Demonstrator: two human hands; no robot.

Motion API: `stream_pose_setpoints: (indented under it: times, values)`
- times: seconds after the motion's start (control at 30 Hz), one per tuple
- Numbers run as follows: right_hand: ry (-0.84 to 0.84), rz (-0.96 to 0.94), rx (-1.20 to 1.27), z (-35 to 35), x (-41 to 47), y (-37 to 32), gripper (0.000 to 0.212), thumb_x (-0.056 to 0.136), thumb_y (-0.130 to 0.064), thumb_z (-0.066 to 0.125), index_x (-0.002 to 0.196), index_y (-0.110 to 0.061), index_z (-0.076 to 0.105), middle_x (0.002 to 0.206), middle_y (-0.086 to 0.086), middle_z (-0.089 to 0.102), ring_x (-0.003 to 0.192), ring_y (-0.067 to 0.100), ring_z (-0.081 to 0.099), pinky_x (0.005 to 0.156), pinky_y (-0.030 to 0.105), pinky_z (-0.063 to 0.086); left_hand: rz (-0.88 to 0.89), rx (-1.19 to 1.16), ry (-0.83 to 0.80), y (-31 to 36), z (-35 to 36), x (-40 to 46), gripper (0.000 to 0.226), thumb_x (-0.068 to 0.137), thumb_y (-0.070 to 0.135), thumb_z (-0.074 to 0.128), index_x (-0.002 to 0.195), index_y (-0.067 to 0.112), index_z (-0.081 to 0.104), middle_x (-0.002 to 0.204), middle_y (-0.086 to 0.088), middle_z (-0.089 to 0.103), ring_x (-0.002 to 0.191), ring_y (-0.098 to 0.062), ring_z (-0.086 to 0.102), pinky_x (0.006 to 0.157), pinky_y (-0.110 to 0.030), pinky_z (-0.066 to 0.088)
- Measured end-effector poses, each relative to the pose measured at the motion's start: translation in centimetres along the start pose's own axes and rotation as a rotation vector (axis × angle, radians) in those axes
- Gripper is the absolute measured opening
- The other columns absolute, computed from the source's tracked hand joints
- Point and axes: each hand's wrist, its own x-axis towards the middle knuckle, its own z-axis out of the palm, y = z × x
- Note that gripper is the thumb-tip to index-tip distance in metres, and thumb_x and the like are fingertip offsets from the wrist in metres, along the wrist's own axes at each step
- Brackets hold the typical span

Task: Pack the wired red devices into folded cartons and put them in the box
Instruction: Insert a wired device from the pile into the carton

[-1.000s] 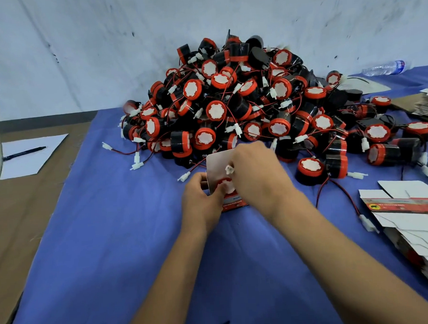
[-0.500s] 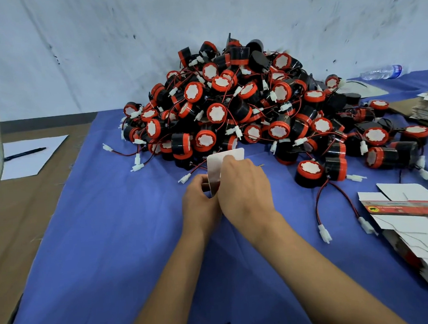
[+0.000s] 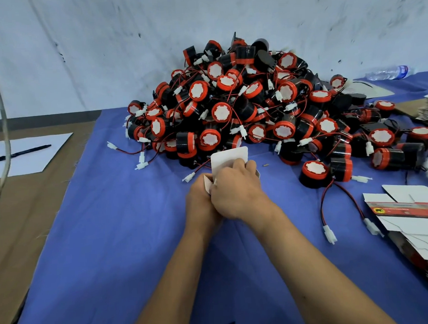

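Presently both hands are meeting over one small carton (image 3: 229,158) on the blue-covered bench (image 3: 113,241), just in front of the pile of red devices (image 3: 242,106).

Risks, as judged from this view:
- The carton's white top flap is standing open above the knuckles. If the right hand is pressing down before that flap is lined up, the card is likely creasing or the tab is missing its slot.
- Whether a device is sitting inside is hidden by the hands. If its wire and white plug are trailing out, closing the flap is likely pinching them.
- Loose leads from the pile are lying near the hands; a sleeveless forearm sweeping back could be dragging one along.

Pose:
- Left hand (image 3: 200,202): fingers curling round the carton's left side, grip closed on it, steadying it.
- Right hand (image 3: 236,190): lying over the top, fingers bent onto the carton below the flap, also gripping it. Both forearms are reaching in from the lower edge, converging.

Flat cartons (image 3: 414,215) are waiting at the right. The destination box is not in view.
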Motion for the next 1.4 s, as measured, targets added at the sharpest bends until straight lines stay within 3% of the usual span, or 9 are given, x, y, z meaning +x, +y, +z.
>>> stream_pose_setpoints:
  times: [0.1, 0.2, 0.3, 0.47, 0.63, 0.87, 1.13, 1.27, 1.4]
  values:
    - [-0.151, -0.036, -0.039, -0.9, 0.0, 0.5, 0.027, 0.101, -0.034, 0.039, 0.096, -0.016, 0.058, 0.131, 0.016, 0.040, 0.125, 0.037, 0.030, 0.116, 0.046, 0.023, 0.039, 0.067, 0.007, -0.4, -0.1, 0.1, 0.016, 0.080, 0.017, 0.062, 0.089, 0.003, 0.060, 0.085, -0.022, 0.063, 0.081, -0.029, 0.055, 0.073, -0.047, 0.048]
    - [-0.268, -0.075, 0.010, -1.6, -0.1, 1.1, 0.032, 0.102, -0.034, 0.036, 0.075, -0.022, 0.048, 0.126, 0.010, 0.036, 0.126, 0.032, 0.026, 0.121, 0.051, 0.016, 0.101, 0.213, 0.007, -1.2, -0.3, 0.4, 0.010, 0.087, 0.004, 0.063, 0.083, 0.008, 0.055, 0.073, -0.002, 0.061, 0.071, -0.022, 0.049, 0.061, -0.039, 0.045]
    - [-0.195, -0.147, -0.056, -1.2, 0.0, 1.6, 0.035, 0.104, -0.030, 0.038, 0.072, -0.020, 0.049, 0.111, 0.005, 0.033, 0.115, 0.028, 0.029, 0.119, 0.053, 0.019, 0.122, 0.286, 0.039, -1.5, -0.2, 0.6, 0.026, 0.089, 0.005, 0.061, 0.072, 0.020, 0.046, 0.058, 0.017, 0.057, 0.053, -0.004, 0.040, 0.045, -0.017, 0.034]
    - [0.031, -0.292, 0.120, -0.9, 0.3, 2.4, 0.023, 0.100, -0.023, 0.062, 0.085, -0.013, 0.076, 0.099, 0.001, 0.061, 0.107, 0.022, 0.053, 0.097, 0.044, 0.046, 0.119, 0.293, 0.052, -1.3, -0.3, 0.4, 0.032, 0.089, 0.000, 0.054, 0.072, 0.027, 0.046, 0.058, 0.022, 0.060, 0.049, 0.005, 0.050, 0.041, -0.011, 0.034]
    - [-0.031, -0.359, 0.359, -1.1, 0.2, 3.5, 0.028, 0.100, -0.010, 0.059, 0.074, -0.008, 0.070, 0.087, -0.003, 0.067, 0.077, 0.014, 0.059, 0.071, 0.037, 0.051, 0.147, 0.263, 0.022, -1.3, -0.5, 0.4, 0.031, 0.088, -0.001, 0.058, 0.076, 0.027, 0.052, 0.061, 0.020, 0.063, 0.053, 0.005, 0.055, 0.044, -0.011, 0.039]
    - [0.045, -0.364, 0.261, -0.6, 1.0, 3.4, 0.028, 0.099, -0.005, 0.054, 0.083, -0.008, 0.077, 0.089, 0.004, 0.072, 0.084, 0.017, 0.063, 0.078, 0.038, 0.052, 0.183, 0.269, 0.031, -1.3, -0.5, 0.2, 0.032, 0.089, 0.003, 0.059, 0.072, 0.027, 0.046, 0.058, 0.023, 0.058, 0.053, 0.006, 0.053, 0.044, -0.009, 0.036]
    - [0.224, -0.249, 0.372, 0.2, 0.8, 3.9, 0.016, 0.084, -0.006, 0.074, 0.075, -0.019, 0.073, 0.074, -0.008, 0.069, 0.071, 0.007, 0.064, 0.060, 0.021, 0.053, 0.069, 0.066, -0.339, -0.4, -3.2, 0.6, 0.035, 0.087, -0.004, 0.074, 0.115, 0.018, 0.069, 0.096, 0.008, 0.077, 0.087, -0.008, 0.073, 0.070, -0.018, 0.055]
    - [0.236, -0.365, 0.197, 0.6, 0.1, 4.0, 0.018, 0.084, 0.000, 0.068, 0.072, -0.010, 0.075, 0.074, -0.006, 0.065, 0.076, 0.014, 0.056, 0.068, 0.028, 0.050, 0.105, 0.125, -0.348, -0.7, -3.3, 0.6, 0.045, 0.081, -0.003, 0.083, 0.117, 0.020, 0.066, 0.099, 0.007, 0.077, 0.086, -0.009, 0.074, 0.073, -0.019, 0.057]
    - [0.179, -0.448, 0.131, 0.4, -0.1, 5.2, 0.014, 0.094, -0.013, 0.068, 0.086, -0.012, 0.080, 0.088, -0.012, 0.046, 0.097, 0.010, 0.037, 0.081, 0.018, 0.031, 0.106, 0.113, -0.348, -0.8, -3.2, 0.6, 0.047, 0.079, -0.003, 0.084, 0.117, 0.019, 0.066, 0.097, 0.011, 0.077, 0.082, -0.004, 0.073, 0.072, -0.017, 0.056]
